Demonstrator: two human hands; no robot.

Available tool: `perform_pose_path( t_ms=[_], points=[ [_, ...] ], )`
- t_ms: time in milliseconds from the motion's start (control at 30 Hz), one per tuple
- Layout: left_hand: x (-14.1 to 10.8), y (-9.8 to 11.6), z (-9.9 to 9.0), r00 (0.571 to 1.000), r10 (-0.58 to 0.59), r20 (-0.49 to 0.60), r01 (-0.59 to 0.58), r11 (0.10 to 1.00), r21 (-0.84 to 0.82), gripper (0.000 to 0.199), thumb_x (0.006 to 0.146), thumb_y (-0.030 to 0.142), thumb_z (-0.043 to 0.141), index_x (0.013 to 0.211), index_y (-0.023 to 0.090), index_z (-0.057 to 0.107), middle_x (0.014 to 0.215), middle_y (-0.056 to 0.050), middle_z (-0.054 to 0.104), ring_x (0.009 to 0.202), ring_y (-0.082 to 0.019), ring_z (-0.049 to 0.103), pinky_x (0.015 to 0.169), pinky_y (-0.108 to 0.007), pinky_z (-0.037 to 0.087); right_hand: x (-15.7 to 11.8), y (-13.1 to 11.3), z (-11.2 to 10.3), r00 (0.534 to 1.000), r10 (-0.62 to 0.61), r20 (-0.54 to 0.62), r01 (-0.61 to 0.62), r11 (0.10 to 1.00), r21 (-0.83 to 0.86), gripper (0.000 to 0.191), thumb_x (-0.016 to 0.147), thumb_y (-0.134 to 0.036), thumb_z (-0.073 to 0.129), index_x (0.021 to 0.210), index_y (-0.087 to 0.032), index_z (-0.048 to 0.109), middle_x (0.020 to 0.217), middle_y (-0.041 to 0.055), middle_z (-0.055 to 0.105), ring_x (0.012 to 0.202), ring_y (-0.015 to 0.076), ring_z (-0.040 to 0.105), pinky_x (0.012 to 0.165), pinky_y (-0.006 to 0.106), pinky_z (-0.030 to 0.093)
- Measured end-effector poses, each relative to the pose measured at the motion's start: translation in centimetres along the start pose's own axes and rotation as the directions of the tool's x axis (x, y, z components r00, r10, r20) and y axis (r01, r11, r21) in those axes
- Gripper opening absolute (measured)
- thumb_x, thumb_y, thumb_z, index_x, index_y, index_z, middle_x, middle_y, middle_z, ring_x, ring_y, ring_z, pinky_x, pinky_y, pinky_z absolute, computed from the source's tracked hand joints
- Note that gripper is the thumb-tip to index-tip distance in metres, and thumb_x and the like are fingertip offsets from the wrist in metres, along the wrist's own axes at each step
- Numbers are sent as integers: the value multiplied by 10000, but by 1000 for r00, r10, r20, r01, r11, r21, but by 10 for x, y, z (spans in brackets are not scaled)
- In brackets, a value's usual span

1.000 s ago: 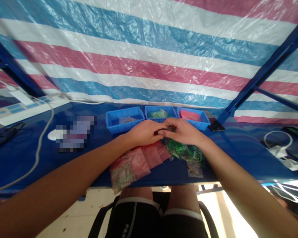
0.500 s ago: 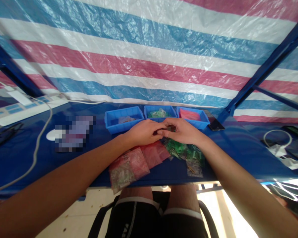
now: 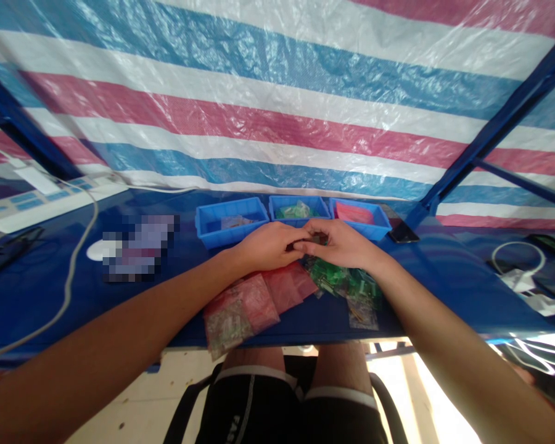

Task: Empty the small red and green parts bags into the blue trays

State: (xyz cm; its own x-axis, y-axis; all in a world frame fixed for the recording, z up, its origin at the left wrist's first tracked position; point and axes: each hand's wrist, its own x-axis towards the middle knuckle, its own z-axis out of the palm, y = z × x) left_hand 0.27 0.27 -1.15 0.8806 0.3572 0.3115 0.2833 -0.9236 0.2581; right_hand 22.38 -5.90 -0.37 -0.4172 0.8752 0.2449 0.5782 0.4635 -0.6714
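My left hand (image 3: 275, 245) and my right hand (image 3: 335, 243) meet fingertip to fingertip above the table, in front of the blue bins. Their fingers are curled in and closed; whatever lies between them is hidden or too small to name. Under my left hand and wrist lie pink plastic bags (image 3: 284, 287), one with a clear packet (image 3: 229, 324) of small parts on it. Beneath my right hand is a heap of green packets (image 3: 328, 276). A clear bag with thin brass-coloured pieces (image 3: 361, 313) lies at the heap's front edge.
Behind my hands stand a left blue bin (image 3: 231, 222) with a clear packet, a middle bin (image 3: 300, 209) with green packets and a right bin (image 3: 358, 217) with pink bags. A dark phone (image 3: 400, 229) lies right; a white cable (image 3: 69, 277) runs left.
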Motion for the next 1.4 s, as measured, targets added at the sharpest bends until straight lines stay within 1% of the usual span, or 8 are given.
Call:
perform_pose_path(
  t_ms=[200, 500, 833, 1100, 1400],
  points=[
    [0, 1, 0, 1000, 2, -16, -2, 1000, 13, 164, 966, 198, 618, 1063, 197, 751, 955, -32, 811, 788, -190, 732, 720, -275, 459, 0, 2, 0, 1000, -15, 2, 15, 1000, -2, 323, 987, -527, 687, 945, -206, 692, 839, 17, 664, 729, 190, 557, 659, 308, 390],
    [-1, 0, 1, 999, 17, -34, -16, 1000, 15, 191, 973, 193, 615, 1098, 205, 759, 967, -30, 813, 807, -188, 740, 732, -270, 469, 0, 3, 1, 1000, -10, 12, 10, 1000, 10, 335, 990, -541, 681, 955, -208, 693, 843, 10, 665, 733, 187, 562, 661, 303, 391],
    [0, 0, 1, 1000, 8, -23, -7, 1000, 22, 142, 965, 195, 625, 1037, 204, 747, 914, -19, 796, 763, -179, 719, 704, -269, 450, 0, -1, 0, 1000, 4, 1, -4, 1000, 14, 328, 951, -544, 725, 928, -217, 696, 813, 17, 662, 741, 207, 569, 670, 316, 408],
    [0, -2, 1, 1000, 12, -7, -12, 1000, 6, 136, 968, 221, 635, 1050, 213, 743, 932, -17, 794, 796, -183, 726, 723, -270, 460, 0, 0, 0, 1000, -22, 18, 22, 1000, 6, 329, 994, -531, 681, 912, -213, 665, 810, -2, 625, 721, 182, 545, 662, 312, 387],
    [0, 1, -1, 1000, 3, 6, -3, 1000, 29, 113, 973, 236, 626, 1008, 209, 730, 916, -24, 793, 763, -185, 715, 703, -277, 456, 0, -4, -1, 1000, 21, 18, -21, 1000, -2, 307, 951, -528, 722, 942, -222, 712, 798, 20, 669, 751, 219, 580, 672, 325, 421]
  ],
)
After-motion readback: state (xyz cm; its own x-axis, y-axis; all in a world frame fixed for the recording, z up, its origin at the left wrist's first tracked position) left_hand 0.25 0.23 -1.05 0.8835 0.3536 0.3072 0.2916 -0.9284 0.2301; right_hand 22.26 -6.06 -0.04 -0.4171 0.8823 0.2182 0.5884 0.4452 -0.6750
